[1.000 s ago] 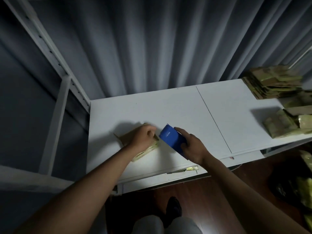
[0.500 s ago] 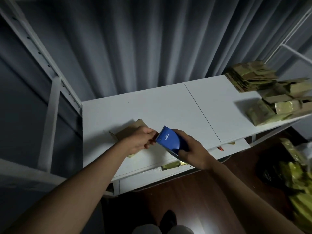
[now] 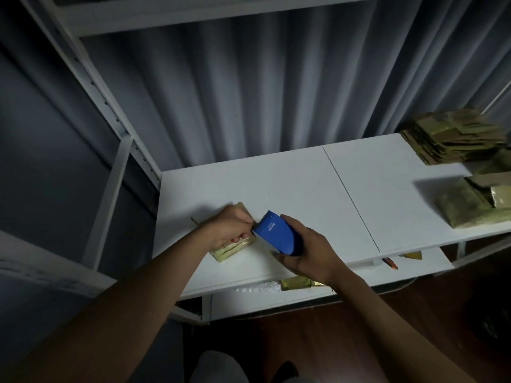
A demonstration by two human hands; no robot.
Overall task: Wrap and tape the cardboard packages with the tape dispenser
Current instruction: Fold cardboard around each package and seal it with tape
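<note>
Two hands: left hand (image 3: 231, 228) curled, pinning package (image 3: 231, 248) on surface (image 3: 290, 189); right hand (image 3: 309, 251) gripping tape dispenser (image 3: 278, 234).
Package: looks light, flat, tape-slick; hold by edges.

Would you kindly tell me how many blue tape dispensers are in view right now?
1: the blue tape dispenser is held in the right hand, beside the package on the white table. Others may be hidden.

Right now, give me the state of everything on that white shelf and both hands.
Blue plastic tape dispenser: gripped, toothed edge at the package.
Flat cardboard package: lying flat, partly taped.
Left hand: fingers curled, holding the package down.
Right hand: gripping the dispenser.
Stack of brown packages: piled, far right.
White shelf: carrying everything.
</note>
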